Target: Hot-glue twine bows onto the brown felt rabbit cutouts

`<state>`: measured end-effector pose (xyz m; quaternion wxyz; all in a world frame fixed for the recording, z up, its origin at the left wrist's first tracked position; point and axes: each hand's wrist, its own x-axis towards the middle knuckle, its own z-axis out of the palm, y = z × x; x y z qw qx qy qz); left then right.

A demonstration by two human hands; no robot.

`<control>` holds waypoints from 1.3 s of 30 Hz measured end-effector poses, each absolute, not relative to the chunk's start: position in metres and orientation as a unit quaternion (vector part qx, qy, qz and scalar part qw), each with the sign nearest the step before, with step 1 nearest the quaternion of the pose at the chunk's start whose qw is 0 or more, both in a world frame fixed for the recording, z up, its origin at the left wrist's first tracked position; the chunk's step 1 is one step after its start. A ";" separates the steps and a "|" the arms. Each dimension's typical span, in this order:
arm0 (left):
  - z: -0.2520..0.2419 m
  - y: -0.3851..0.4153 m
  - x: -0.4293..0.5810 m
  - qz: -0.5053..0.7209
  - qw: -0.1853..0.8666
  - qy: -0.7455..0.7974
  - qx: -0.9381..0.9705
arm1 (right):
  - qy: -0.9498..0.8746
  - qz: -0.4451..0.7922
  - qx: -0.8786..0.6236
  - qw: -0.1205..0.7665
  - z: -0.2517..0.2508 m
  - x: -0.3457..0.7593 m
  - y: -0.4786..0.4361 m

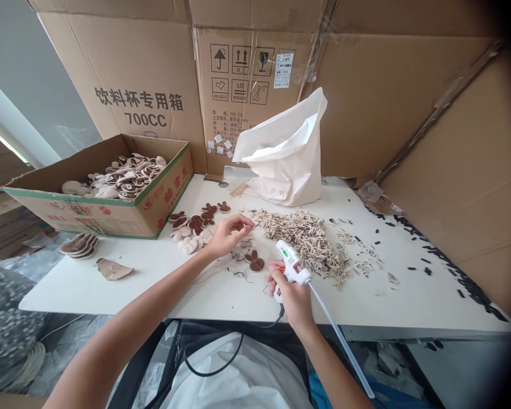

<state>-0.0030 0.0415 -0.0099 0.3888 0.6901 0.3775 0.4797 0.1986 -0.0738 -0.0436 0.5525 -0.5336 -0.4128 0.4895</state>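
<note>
While our right hand [296, 295] clasps a glue gun [289, 257] above the worktop [392, 304], we cannot tell whether our left hand [227, 236], beside loose sticks [306, 236], grips anything; cardboard [132, 62] behind reads "饮料杯专用箱 700CC", a bag [287, 170] hiding some finer print

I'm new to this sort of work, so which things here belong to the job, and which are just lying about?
Likely in use:
- glue gun, in the right hand
- beige pile, beside the left hand
- brown piece, between the hands

Likely just lying about:
- torn cardboard scrap
- scattered black bits
</note>
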 end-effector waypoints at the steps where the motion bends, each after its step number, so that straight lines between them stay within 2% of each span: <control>1: -0.010 0.041 -0.003 0.478 0.397 0.374 0.688 | -0.417 0.489 -0.531 0.553 -0.046 0.200 -0.073; 11: -0.005 0.028 0.008 0.417 0.540 0.280 0.675 | -0.389 0.499 -0.502 0.590 -0.045 0.203 -0.069; 16: -0.004 0.013 0.021 0.360 0.563 0.247 0.702 | -0.374 0.506 -0.490 0.603 -0.047 0.204 -0.069; 25: -0.002 0.007 0.025 0.317 0.514 0.242 0.759 | -0.362 0.503 -0.486 0.616 -0.050 0.203 -0.070; 39: -0.001 0.006 0.023 0.308 0.531 0.224 0.757 | -0.358 0.498 -0.492 0.618 -0.044 0.202 -0.070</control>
